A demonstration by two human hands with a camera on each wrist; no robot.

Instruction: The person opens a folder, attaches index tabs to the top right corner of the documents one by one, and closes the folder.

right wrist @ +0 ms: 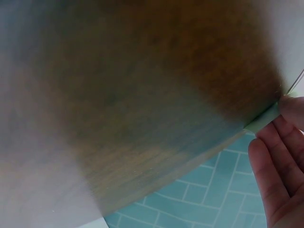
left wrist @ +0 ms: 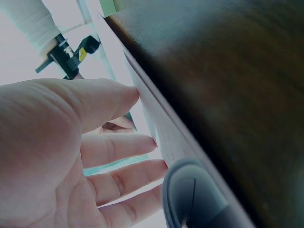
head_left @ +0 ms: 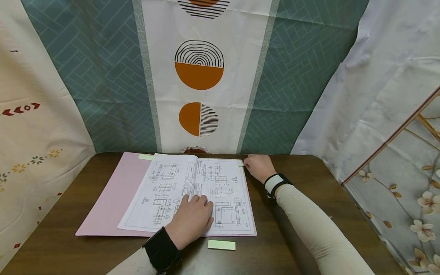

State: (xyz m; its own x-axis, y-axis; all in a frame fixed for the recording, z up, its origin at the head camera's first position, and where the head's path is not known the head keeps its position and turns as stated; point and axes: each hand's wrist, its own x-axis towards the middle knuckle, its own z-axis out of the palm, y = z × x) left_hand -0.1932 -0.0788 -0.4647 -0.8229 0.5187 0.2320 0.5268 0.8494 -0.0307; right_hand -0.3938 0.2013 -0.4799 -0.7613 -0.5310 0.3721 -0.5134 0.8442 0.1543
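A booklet of technical drawings (head_left: 228,179) lies open on a pink folder cover (head_left: 103,206). My left hand (head_left: 192,217) rests on the lower middle of the pages, fingers relaxed; in the left wrist view its fingertips (left wrist: 130,92) touch the paper. At the upper right page edge, my right hand (head_left: 259,167) pinches a pale green sticky note (right wrist: 263,119) between thumb and fingers. A small end of that note shows over the page in the head view. How firmly it sticks to the page cannot be told.
Another green sticky note (head_left: 221,245) lies on the brown table (head_left: 275,244) in front of the folder. A further green note (head_left: 146,157) shows at the cover's top left. Patterned cloths (head_left: 117,76) hang behind and beside the table.
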